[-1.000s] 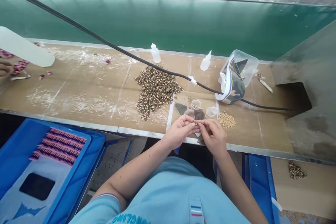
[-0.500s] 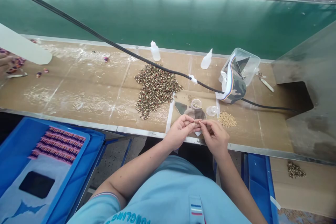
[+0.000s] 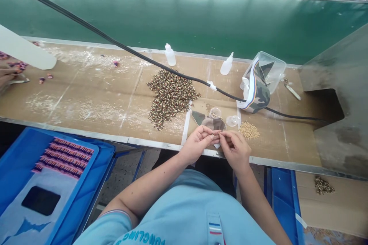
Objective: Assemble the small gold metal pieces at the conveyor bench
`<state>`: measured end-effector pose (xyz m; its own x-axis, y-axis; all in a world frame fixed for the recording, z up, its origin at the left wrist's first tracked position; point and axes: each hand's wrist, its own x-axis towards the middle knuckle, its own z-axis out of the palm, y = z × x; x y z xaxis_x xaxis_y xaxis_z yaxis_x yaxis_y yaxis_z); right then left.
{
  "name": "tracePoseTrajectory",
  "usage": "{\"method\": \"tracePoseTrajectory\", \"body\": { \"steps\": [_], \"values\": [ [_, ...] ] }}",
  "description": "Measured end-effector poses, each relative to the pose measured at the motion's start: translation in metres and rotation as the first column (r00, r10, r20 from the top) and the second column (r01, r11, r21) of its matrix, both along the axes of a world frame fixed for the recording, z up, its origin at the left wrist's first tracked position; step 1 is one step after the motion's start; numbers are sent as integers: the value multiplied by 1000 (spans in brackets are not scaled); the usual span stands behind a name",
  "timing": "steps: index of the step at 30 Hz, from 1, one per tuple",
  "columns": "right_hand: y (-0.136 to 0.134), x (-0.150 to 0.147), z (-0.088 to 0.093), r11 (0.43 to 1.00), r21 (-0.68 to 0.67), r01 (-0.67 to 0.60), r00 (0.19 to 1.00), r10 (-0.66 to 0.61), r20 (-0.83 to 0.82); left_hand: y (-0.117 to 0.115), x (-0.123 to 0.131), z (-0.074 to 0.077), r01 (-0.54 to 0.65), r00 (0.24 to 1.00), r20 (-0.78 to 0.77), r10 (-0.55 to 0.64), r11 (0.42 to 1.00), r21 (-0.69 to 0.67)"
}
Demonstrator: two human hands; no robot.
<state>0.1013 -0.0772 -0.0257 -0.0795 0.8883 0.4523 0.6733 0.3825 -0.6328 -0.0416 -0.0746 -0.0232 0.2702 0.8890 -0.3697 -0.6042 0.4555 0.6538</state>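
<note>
Right at the bench edge, the left hand (image 3: 197,144) and right hand (image 3: 234,150) meet, fingertips pressed together on a tiny gold-toned bead (image 3: 216,133) held above the wooden bench (image 3: 86,92). Just beyond sit a clear plastic cup (image 3: 232,121) and a heap of tan beads (image 3: 248,130). Farther out: a big pile of speckled brown rings (image 3: 171,99), two white squeeze bottles (image 3: 227,64), a clear plastic tub (image 3: 276,67), and a black cable (image 3: 138,55) running overhead. Far left, a co-worker's hand (image 3: 7,74).

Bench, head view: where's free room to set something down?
Widest free patch: the bench between the brown bead pile and the pink pieces at left. Smaller: right of the tan beads. Crowded: around the left hand and right hand, by the clear cup.
</note>
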Motion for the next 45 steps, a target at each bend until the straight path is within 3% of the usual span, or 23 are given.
{"method": "tracePoseTrajectory", "body": {
  "steps": [35,45],
  "values": [
    [-1,-2,2,998,-51,36,999,-36,3,-4,2,-1,40,993,-118,-27,993,108],
    [2,1,-2,999,-43,-18,1000,19,9,-1,1,5,44,992,-119,-38,998,44]
  ]
}}
